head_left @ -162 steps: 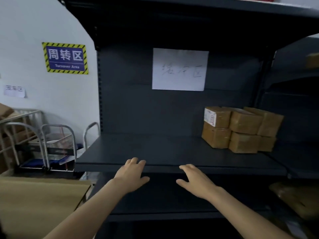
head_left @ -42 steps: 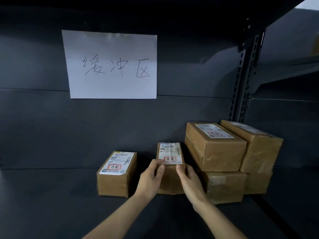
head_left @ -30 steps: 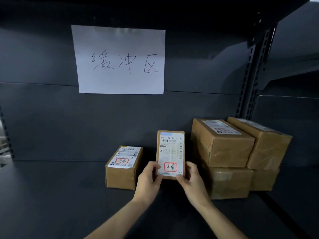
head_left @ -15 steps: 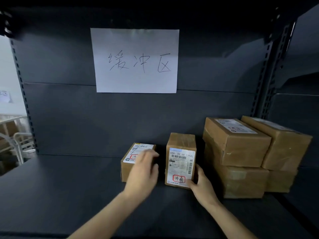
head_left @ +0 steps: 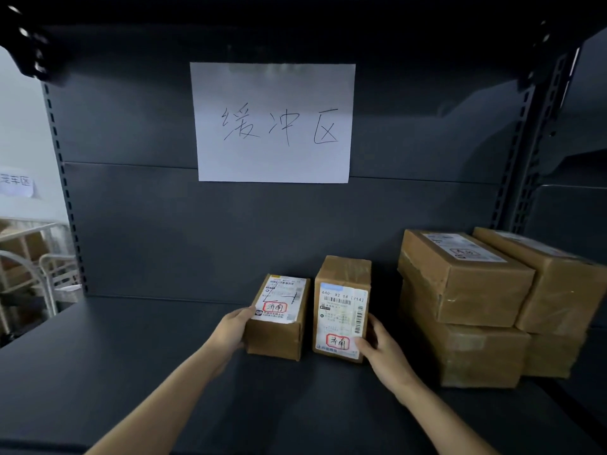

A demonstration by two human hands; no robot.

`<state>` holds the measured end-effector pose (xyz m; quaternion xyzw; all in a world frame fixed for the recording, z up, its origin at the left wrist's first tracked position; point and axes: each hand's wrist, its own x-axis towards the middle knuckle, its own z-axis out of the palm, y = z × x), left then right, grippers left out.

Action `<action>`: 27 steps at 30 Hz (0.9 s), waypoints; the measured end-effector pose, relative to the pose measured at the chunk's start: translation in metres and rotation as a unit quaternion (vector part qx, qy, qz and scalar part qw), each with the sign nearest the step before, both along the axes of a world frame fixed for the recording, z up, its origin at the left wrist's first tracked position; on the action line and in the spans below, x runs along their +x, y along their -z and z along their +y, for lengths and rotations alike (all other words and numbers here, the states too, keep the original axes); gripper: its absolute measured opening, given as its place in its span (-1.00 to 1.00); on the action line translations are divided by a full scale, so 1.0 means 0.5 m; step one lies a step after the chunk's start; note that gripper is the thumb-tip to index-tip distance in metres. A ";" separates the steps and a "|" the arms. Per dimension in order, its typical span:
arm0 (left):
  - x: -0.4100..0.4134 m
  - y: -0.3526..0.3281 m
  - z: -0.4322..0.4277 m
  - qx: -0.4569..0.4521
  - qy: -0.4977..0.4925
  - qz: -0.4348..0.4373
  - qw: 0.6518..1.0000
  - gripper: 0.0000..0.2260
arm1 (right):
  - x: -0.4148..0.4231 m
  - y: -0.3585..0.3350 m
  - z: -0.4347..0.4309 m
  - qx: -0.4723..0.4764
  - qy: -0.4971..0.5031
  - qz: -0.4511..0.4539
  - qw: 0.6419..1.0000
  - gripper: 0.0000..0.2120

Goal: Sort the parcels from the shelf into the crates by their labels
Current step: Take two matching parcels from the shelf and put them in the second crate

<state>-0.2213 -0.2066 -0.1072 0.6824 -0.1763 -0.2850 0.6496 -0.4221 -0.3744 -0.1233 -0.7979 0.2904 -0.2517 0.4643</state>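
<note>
On the shelf [head_left: 131, 372], the left hand [head_left: 231, 331] clasps the flat parcel [head_left: 279, 318], the right hand [head_left: 382, 349] the upright parcel [head_left: 341, 307]. Tighten each grip before lifting, keeping both level.

Ahead of you, a handwritten paper sign [head_left: 272, 123]; at your far left, a small wall label [head_left: 16, 184] above metal tube frames [head_left: 48, 284].

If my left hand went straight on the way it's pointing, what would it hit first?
The flat parcel: your left hand grips its left side. Pushed further, that parcel would probably meet the upright parcel just beside it, though depth is unclear.
</note>
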 end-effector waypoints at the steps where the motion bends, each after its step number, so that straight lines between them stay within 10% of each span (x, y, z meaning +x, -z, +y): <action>1: -0.007 0.003 0.001 -0.009 0.011 -0.008 1.000 -0.73 | 0.002 0.000 0.001 0.004 -0.003 -0.003 1.000 -0.44; 14: -0.041 0.043 0.016 0.058 0.113 -0.292 0.948 -0.50 | -0.008 -0.009 -0.023 0.093 -0.015 -0.032 0.995 -0.52; 27: -0.034 0.051 -0.058 0.113 0.042 -0.276 0.954 -0.42 | -0.011 0.008 -0.041 0.052 0.002 0.004 0.999 -0.39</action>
